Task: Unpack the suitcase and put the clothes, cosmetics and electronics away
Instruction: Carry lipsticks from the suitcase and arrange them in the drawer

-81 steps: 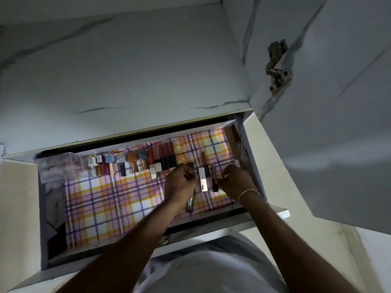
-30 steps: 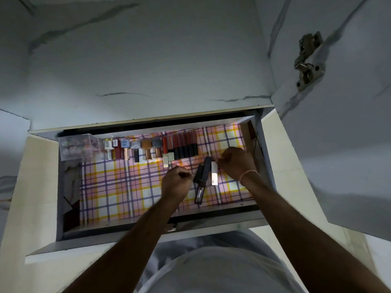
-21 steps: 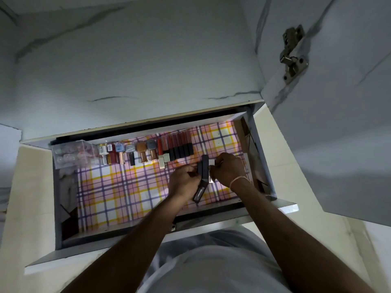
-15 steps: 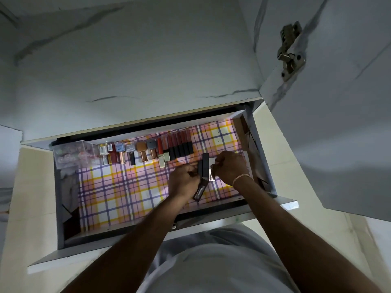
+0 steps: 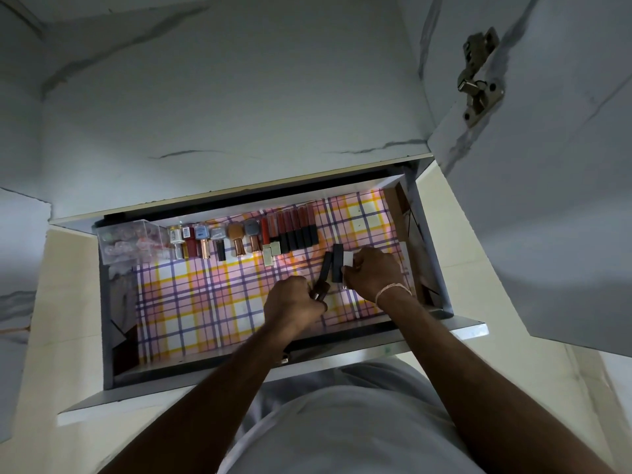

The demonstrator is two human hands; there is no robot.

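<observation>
Person: stands right against the open drawer (image 5: 444, 331), both bare forearms reach forward over its front edge.
Left hand (image 5: 294, 304): fingers curled round the lower end of a dark slim tube (image 5: 323, 273); the tube points away from the person, a little tilted.
Right hand (image 5: 374, 273): a thin bracelet (image 5: 393, 289) on the wrist; fingers bent, they pinch a white-capped stick (image 5: 347, 260) just beside a black stick (image 5: 337, 265) that lies on the liner.
Liner (image 5: 205, 302): checked paper, pink, yellow and purple, covers the drawer floor.
Row of cosmetics (image 5: 249, 237): lipsticks and small bottles lie side by side along the far wall of the drawer.
Clear box (image 5: 131, 242): in the far left corner, next to the row.
Cabinet door (image 5: 547, 165): stands open at the right, metal hinge (image 5: 477, 77) visible on it.
</observation>
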